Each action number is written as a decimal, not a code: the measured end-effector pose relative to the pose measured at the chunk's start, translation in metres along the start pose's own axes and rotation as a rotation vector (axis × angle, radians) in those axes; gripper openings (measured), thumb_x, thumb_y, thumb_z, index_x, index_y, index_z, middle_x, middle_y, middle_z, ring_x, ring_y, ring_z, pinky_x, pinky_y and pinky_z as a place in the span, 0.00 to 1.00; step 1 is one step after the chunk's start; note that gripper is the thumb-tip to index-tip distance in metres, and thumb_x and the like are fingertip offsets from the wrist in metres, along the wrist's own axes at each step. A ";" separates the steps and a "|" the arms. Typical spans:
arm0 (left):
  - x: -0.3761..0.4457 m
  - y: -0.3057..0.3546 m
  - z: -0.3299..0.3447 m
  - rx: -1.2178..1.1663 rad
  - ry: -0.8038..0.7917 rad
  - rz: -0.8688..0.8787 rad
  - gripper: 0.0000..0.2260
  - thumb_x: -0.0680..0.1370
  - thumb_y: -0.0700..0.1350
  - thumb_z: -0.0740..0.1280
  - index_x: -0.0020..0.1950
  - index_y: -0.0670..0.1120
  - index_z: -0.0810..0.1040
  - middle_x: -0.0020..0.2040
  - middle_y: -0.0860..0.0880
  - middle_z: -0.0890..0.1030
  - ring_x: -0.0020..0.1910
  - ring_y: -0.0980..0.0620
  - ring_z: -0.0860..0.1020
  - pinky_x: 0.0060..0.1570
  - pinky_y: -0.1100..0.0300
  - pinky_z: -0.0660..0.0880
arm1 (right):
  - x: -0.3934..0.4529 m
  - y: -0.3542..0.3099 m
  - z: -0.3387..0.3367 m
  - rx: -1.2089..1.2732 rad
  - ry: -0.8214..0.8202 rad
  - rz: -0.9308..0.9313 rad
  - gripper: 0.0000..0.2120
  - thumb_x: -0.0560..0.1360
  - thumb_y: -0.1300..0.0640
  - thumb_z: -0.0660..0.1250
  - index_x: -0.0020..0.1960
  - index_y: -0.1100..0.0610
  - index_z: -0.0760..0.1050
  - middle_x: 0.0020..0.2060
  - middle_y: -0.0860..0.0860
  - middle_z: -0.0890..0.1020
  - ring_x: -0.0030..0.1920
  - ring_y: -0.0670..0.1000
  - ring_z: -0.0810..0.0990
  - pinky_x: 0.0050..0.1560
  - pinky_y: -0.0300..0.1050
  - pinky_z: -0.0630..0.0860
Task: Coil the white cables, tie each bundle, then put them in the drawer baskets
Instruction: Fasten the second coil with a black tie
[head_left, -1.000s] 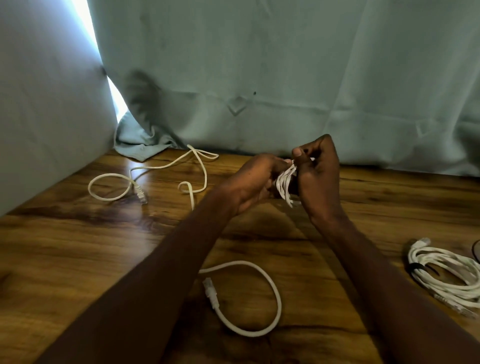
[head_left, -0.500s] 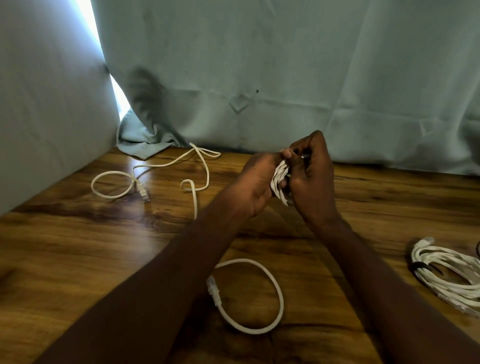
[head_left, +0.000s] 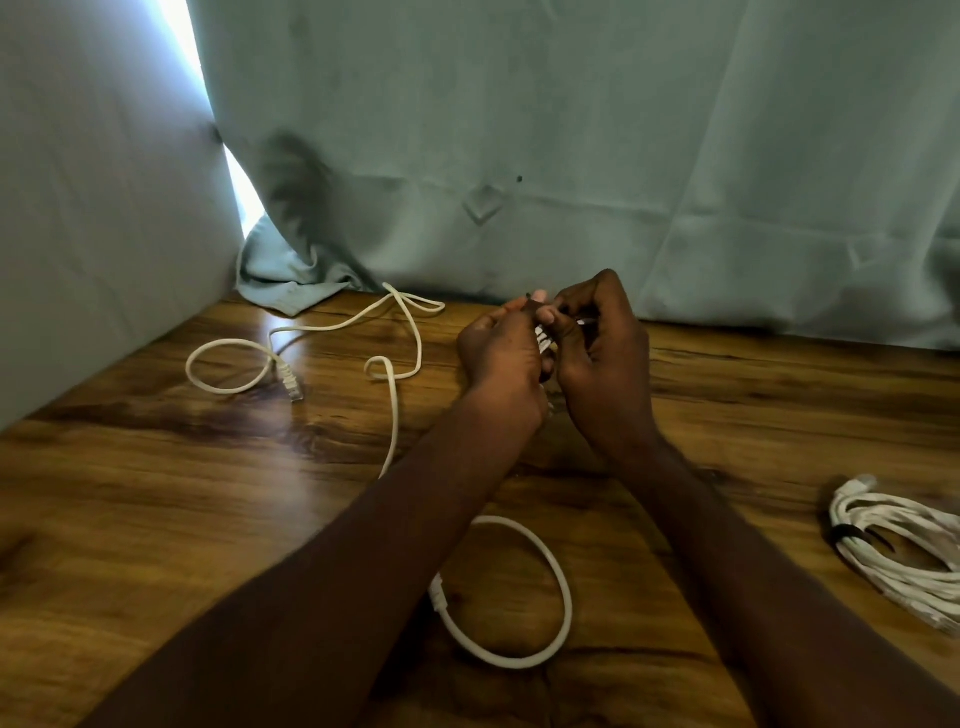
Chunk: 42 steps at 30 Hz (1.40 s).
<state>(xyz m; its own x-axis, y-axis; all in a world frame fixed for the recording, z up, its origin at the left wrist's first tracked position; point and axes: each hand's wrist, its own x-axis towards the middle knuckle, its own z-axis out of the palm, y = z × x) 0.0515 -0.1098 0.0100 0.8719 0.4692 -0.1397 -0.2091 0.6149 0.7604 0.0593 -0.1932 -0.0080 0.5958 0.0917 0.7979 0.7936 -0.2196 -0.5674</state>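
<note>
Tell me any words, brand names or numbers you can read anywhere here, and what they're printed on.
None can be read.
The loose white cable, its plug and the tied bundle show no legible print.
The curtain and wooden table are plain.

Single head view, wide-angle, looks forward and down over counter (head_left: 156, 493); hands close, mid-frame; curtain (head_left: 571, 130) at far edge.
</note>
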 end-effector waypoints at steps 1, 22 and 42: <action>0.001 0.000 -0.002 -0.004 0.025 0.006 0.07 0.76 0.38 0.75 0.53 0.38 0.83 0.41 0.41 0.84 0.38 0.42 0.80 0.37 0.52 0.74 | 0.000 -0.002 0.001 0.017 -0.012 0.018 0.07 0.80 0.60 0.71 0.48 0.60 0.72 0.43 0.53 0.81 0.43 0.55 0.81 0.43 0.59 0.78; 0.015 0.006 -0.011 0.305 0.129 0.451 0.03 0.84 0.42 0.63 0.56 0.45 0.76 0.38 0.48 0.84 0.28 0.51 0.79 0.21 0.61 0.70 | 0.013 0.003 -0.016 0.232 -0.294 0.235 0.10 0.77 0.68 0.72 0.46 0.69 0.70 0.40 0.52 0.83 0.47 0.47 0.82 0.51 0.43 0.79; 0.031 0.003 -0.018 0.521 0.156 0.621 0.07 0.82 0.42 0.66 0.44 0.48 0.74 0.38 0.45 0.84 0.35 0.53 0.83 0.35 0.68 0.73 | 0.033 0.003 -0.089 0.791 -0.840 0.525 0.17 0.66 0.55 0.84 0.39 0.59 0.76 0.38 0.58 0.76 0.36 0.49 0.74 0.30 0.40 0.70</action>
<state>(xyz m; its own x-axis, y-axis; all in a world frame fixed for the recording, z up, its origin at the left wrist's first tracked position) 0.0698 -0.0819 -0.0037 0.5853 0.7334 0.3457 -0.3673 -0.1402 0.9195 0.0700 -0.2775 0.0344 0.5246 0.8194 0.2311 0.1228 0.1958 -0.9729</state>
